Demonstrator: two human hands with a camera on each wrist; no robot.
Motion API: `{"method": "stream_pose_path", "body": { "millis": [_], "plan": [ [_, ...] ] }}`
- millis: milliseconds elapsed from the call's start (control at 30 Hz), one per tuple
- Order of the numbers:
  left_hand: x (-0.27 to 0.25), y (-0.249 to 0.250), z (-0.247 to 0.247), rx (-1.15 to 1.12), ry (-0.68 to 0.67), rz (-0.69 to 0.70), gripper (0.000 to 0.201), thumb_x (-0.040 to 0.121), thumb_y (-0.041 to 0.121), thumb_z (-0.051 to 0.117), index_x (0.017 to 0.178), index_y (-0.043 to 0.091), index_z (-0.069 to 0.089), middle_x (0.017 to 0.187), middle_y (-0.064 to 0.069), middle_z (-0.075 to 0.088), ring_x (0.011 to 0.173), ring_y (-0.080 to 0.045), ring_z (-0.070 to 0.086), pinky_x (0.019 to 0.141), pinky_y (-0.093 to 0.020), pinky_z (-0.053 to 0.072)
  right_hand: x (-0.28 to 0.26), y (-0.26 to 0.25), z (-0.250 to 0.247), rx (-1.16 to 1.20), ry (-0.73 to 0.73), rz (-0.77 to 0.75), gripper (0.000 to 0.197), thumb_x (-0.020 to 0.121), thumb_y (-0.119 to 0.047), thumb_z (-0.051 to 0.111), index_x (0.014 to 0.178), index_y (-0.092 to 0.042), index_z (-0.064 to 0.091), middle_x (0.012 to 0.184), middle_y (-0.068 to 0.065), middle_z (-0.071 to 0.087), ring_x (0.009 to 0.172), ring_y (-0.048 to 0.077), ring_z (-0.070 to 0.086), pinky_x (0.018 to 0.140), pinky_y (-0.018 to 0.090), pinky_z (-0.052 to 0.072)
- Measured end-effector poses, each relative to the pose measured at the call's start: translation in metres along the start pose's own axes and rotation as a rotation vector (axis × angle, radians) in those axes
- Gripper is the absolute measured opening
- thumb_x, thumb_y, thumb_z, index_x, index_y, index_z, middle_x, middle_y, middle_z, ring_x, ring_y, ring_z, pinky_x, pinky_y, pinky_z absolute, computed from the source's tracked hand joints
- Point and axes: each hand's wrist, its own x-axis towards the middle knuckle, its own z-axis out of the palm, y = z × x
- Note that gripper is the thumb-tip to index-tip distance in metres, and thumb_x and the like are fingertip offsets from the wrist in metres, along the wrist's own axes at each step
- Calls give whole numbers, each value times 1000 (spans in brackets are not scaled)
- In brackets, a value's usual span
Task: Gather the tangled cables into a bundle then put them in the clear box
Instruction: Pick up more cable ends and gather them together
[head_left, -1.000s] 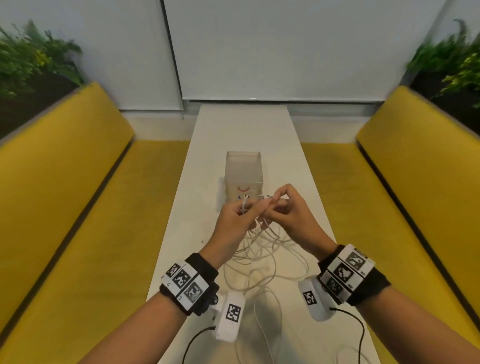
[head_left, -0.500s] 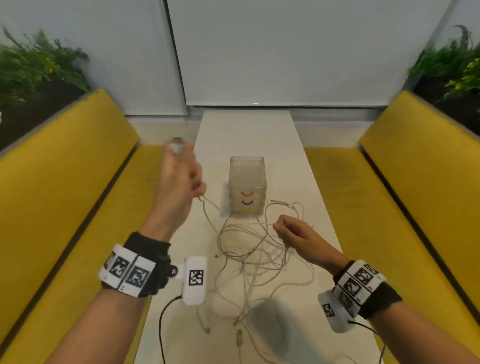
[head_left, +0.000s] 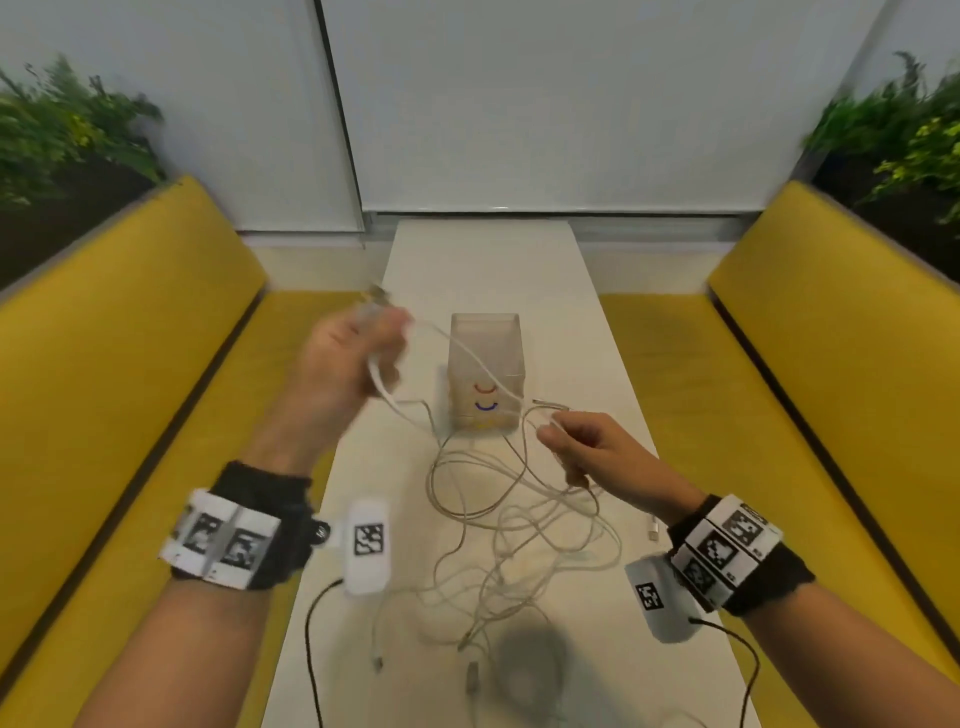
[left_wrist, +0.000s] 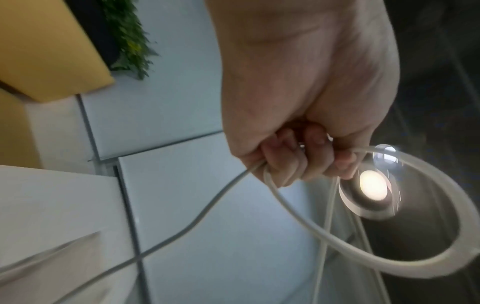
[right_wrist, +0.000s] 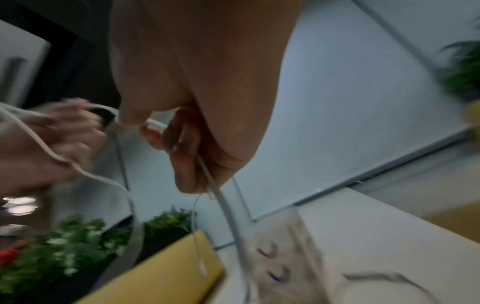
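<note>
On the long white table (head_left: 483, 260), as seen from the head view, a tangle of white cables (head_left: 519, 525) is spread loosely between the two forearms, with the clear box (head_left: 486, 374) standing upright just beyond it. A red and a blue curved mark are seen on the near wall of the box. The left hand (head_left: 345, 364) is raised above the table's left edge, its fingers curled round a loop of one cable, whose plug end juts up past the knuckles. The right hand (head_left: 597, 452) is held lower, near the box's right corner, with a cable pinched at its fingertips. One strand is stretched between the two hands, in front of the box. Yellow benches (head_left: 130, 395) are seen on either side.

In the left wrist view, the left hand (left_wrist: 306, 115) is shown closed round the cable (left_wrist: 389, 265), a wide loop of which hangs below the curled fingers (left_wrist: 283, 164).

In the right wrist view, the right hand (right_wrist: 207, 98) is shown with a thin cable (right_wrist: 221, 197) gripped between thumb and bent fingers, the strand trailing down toward the clear box (right_wrist: 280, 263); the picture is blurred.
</note>
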Motion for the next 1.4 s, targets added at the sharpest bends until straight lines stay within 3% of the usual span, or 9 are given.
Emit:
{"method": "stream_pose_path", "body": {
  "millis": [267, 467, 533, 633, 700, 833, 967, 1200, 1400],
  "plan": [
    [12, 50, -50, -293, 215, 274, 37, 94, 29, 62, 65, 21, 40, 53, 9, 33, 51, -9, 23, 45, -23, 24, -19, 66, -35, -119, 106, 206, 51, 93, -40, 62, 61, -11, 34, 61, 2, 25, 60, 19, 28, 60, 33, 32],
    [7, 53, -63, -338, 293, 226, 43, 96, 23, 52, 57, 20, 34, 47, 9, 28, 47, -9, 23, 44, -21, 26, -37, 99, -62, -382, 73, 401, 73, 74, -79, 53, 57, -8, 53, 58, 4, 56, 56, 15, 52, 66, 33, 43],
    [5, 47, -62, -263, 210, 180, 44, 92, 25, 59, 55, 20, 35, 47, 8, 27, 46, -9, 21, 41, -21, 23, -41, 103, -66, -431, -137, 491, 69, 70, -82, 54, 67, -14, 64, 77, 2, 69, 77, 21, 65, 76, 38, 50],
    [3, 41, -61, -92, -89, 137, 47, 82, 40, 73, 53, 23, 40, 48, 8, 25, 44, -13, 17, 37, -20, 22, -51, 98, -47, -639, -747, 782, 34, 75, -52, 75, 106, -40, 70, 117, -13, 66, 116, 16, 62, 101, 34, 47],
    [3, 41, -60, -40, -248, 48, 52, 78, 47, 74, 56, 21, 35, 51, 5, 18, 45, -15, 13, 38, -19, 17, -59, 105, -46, -744, -860, 939, 57, 81, -27, 77, 127, -53, 57, 130, -11, 59, 124, 19, 58, 104, 36, 46],
    [7, 27, -49, -232, -266, -139, 29, 77, 33, 54, 67, 18, 32, 62, 4, 13, 52, -11, 13, 39, -18, 12, -57, 132, -74, -896, -489, 796, 54, 90, 4, 49, 126, -32, 63, 128, 1, 63, 110, 18, 62, 91, 27, 50],
    [11, -12, -20, -226, -187, -282, 21, 87, 22, 37, 67, 19, 42, 61, 5, 20, 54, -12, 15, 38, -21, 18, -60, 183, -93, -1055, -70, 670, 47, 89, 6, 44, 118, -27, 63, 122, 6, 60, 100, 20, 58, 77, 27, 47],
    [7, -84, 22, -147, -169, -436, 21, 99, 20, 39, 79, 15, 46, 66, 0, 29, 52, -12, 24, 44, -24, 20, -66, 255, -93, -1072, -35, 616, 44, 88, 8, 49, 122, -16, 63, 117, 11, 52, 93, 28, 61, 74, 29, 45],
    [-3, -118, 45, 1, -139, -462, 18, 105, 41, 41, 95, 26, 39, 70, 0, 29, 54, -14, 15, 44, -24, 17, -67, 263, -93, -920, 152, 478, 11, 92, -16, 66, 94, -7, 72, 102, 10, 55, 96, 30, 58, 72, 28, 33]
  ]
}}
